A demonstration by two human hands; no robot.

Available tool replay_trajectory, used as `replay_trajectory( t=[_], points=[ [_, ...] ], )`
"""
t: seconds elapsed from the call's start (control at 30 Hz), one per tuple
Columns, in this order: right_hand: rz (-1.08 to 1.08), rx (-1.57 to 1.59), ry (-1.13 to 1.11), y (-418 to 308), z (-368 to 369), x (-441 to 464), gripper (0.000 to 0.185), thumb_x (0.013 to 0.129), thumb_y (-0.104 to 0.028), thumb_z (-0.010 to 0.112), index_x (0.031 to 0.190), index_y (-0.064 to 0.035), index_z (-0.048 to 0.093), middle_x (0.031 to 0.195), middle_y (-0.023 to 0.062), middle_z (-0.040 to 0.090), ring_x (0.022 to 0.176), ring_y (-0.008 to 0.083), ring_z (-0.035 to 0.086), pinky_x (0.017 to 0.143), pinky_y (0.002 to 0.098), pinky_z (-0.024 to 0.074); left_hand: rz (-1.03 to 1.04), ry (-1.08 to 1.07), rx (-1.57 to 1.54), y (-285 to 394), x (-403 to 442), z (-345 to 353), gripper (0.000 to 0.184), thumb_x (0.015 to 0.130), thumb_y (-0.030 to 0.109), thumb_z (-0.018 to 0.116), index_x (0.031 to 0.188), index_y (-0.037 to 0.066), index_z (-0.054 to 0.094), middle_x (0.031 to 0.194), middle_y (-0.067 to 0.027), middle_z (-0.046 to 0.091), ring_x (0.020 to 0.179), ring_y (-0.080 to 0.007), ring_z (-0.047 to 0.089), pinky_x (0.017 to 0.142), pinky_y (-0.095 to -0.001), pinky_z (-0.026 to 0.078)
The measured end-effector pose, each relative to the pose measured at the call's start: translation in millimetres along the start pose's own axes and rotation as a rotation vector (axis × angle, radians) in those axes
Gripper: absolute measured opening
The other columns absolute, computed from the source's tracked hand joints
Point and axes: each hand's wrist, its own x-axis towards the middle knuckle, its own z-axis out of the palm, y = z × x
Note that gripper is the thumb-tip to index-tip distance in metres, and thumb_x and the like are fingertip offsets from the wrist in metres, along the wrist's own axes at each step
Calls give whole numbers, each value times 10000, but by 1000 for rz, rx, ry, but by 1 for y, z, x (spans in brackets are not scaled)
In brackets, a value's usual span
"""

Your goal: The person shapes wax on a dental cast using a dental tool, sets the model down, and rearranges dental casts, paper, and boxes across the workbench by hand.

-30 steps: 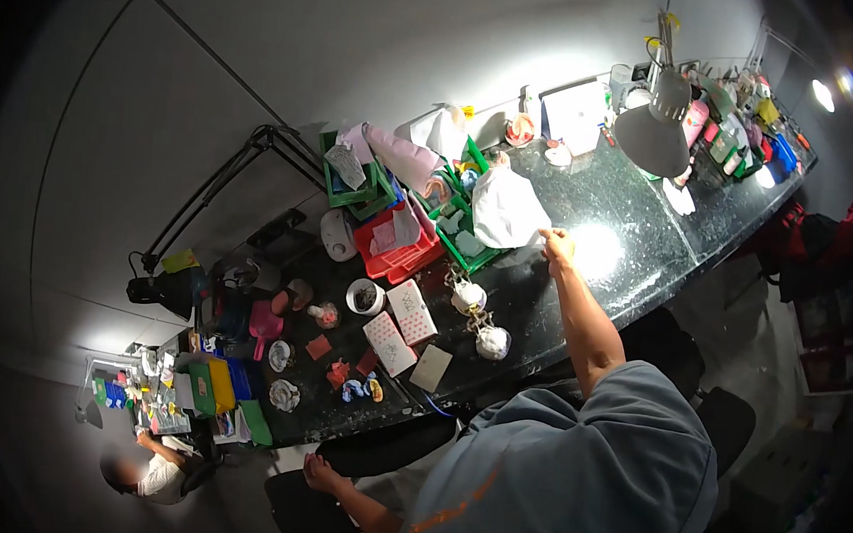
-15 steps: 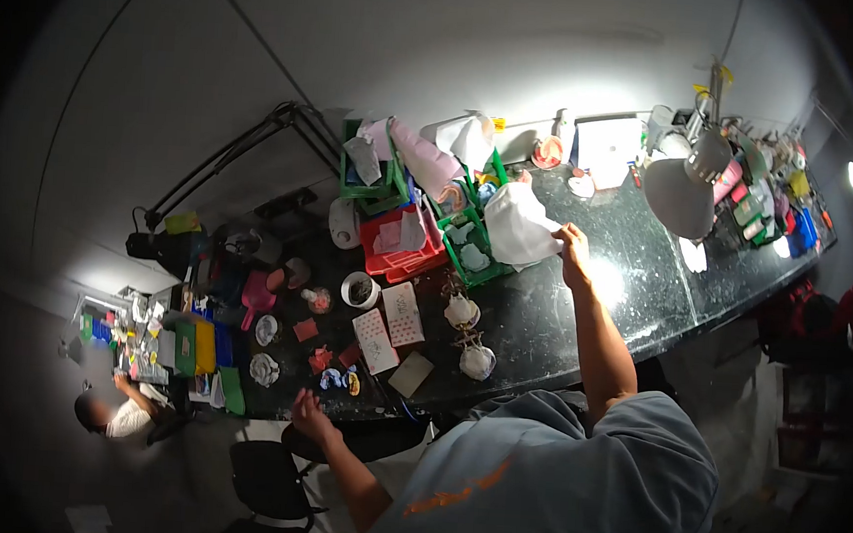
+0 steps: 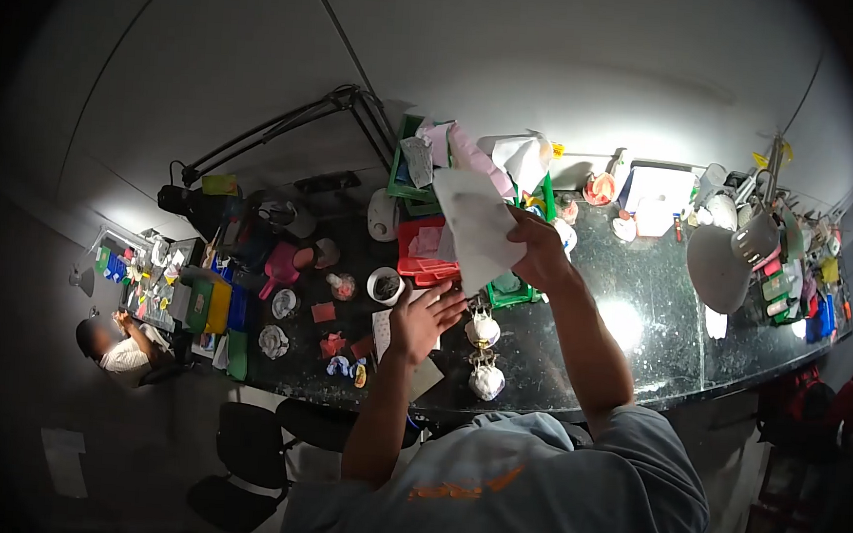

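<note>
My right hand (image 3: 540, 249) grips a thin white sheet (image 3: 477, 233), perhaps paper, by its right edge and holds it up above the bench. My left hand (image 3: 423, 320), its fingers spread and nothing in it, hovers below and left of the sheet. Beneath that hand lie pale cards of teeth (image 3: 380, 334), partly covered. To its right stand two white plaster dental casts, one (image 3: 483, 331) behind the other (image 3: 486, 380), with metal frames about them. A white cup (image 3: 384, 285) with dark contents sits just to the left.
A red crate (image 3: 412, 263) and green crates (image 3: 406, 207) stand behind the sheet. Red wax pieces (image 3: 332, 345) and a blue dental piece (image 3: 338, 367) lie left on the black bench (image 3: 589, 316). A lamp (image 3: 724, 270) hangs right. Another person (image 3: 133, 351) sits far left.
My right hand has brought the white sheet leftward in view, and it now hangs flatter. My left hand has risen from the bench's front edge toward the sheet. My view has shifted.
</note>
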Motion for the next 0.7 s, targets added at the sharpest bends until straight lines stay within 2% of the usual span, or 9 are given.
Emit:
replay_trajectory(
  t=[0.03,0.13,0.17,0.3,0.43,0.5,0.57,0.6,0.7],
  points=[
    [-12,-11,-27,2,1,7,660,809,-117,527,1438,64,447,1311,190,595,1179,294,605,1051,407,463,22,-84,-155,4,7,8,928,924,717,484,1528,25,351,1504,-179,465,1364,-353,473,1138,-448,346],
    [-34,-56,123,12,1,23,564,843,-128,527,1382,36,500,1271,170,604,1164,279,607,1030,415,473,232,-101,-223,22,31,28,807,975,614,484,1515,27,363,1507,-159,463,1382,-339,452,1148,-481,328],
    [-39,-101,184,18,-10,27,517,858,-126,525,1352,26,516,1244,157,606,1142,266,610,1012,411,478,375,-44,-57,33,32,45,673,997,443,554,1499,31,376,1472,-129,501,1377,-311,459,1152,-507,338],
    [-59,-148,404,45,-34,29,317,903,-115,530,1197,-7,572,1115,103,607,1034,207,610,905,371,496,365,141,52,47,66,-3,558,947,160,648,1451,35,443,1409,-112,553,1330,-295,510,1143,-490,372],
    [-47,-198,596,55,-34,24,162,896,-110,588,1031,-25,617,960,57,605,894,157,589,780,307,479,380,253,142,45,89,-39,516,920,149,682,1389,23,508,1314,-113,601,1240,-267,576,1082,-442,444],
    [-68,-420,606,60,-60,32,176,868,-146,632,990,-20,632,880,50,606,800,143,574,710,309,465,337,375,179,42,95,-47,501,909,158,696,1362,18,534,1256,-104,627,1182,-251,610,1032,-421,489],
    [-92,-575,609,52,-69,42,190,848,-185,669,926,-12,655,764,28,585,693,127,547,626,284,429,328,439,200,38,95,-46,435,889,193,722,1263,16,586,1097,-81,640,975,-209,635,863,-389,524],
    [-77,-583,615,50,-74,46,192,848,-184,669,930,-10,657,770,29,588,695,127,547,627,284,430,324,473,207,36,95,-45,406,879,211,735,1213,15,612,1017,-70,646,871,-189,647,779,-372,542],
    [-37,-651,640,42,-75,56,229,860,-193,676,968,9,674,810,44,631,718,136,579,647,295,458,215,572,338,30,90,-46,310,889,252,731,1137,98,627,970,-29,642,806,-163,604,749,-346,499]
  ],
)
